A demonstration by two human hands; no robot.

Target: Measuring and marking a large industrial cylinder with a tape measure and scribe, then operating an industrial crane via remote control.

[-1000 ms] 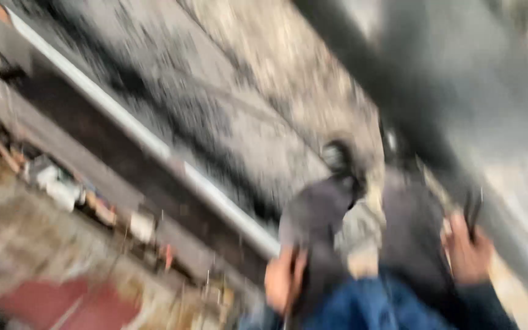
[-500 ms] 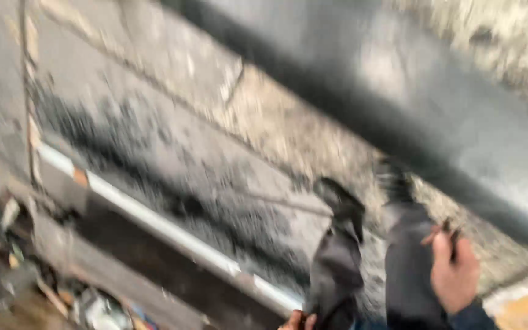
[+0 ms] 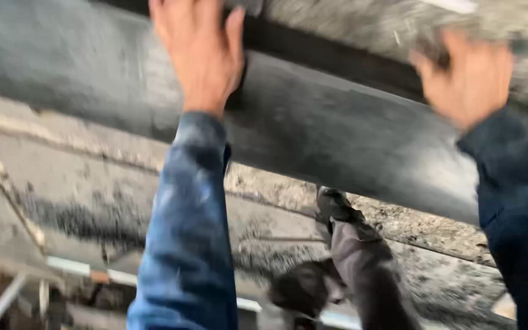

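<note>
While it runs across the upper frame from about nine o'clock down toward three, the broad dark beam point(image 3: 337, 128) has both hands on it: the left hand point(image 3: 200, 52) lies flat against its upper edge near twelve o'clock, fingers spread and clasping nothing. At two o'clock the right hand point(image 3: 469, 79) presses against the same edge, too blurred to tell whether its fingers curl round anything. Below, toward six o'clock, grey trouser legs point(image 3: 368, 269) and a dark shoe point(image 3: 334, 205) stand on the stained concrete surface point(image 3: 93, 195).

Dark grey slanting beam point(image 3: 337, 128)
</note>
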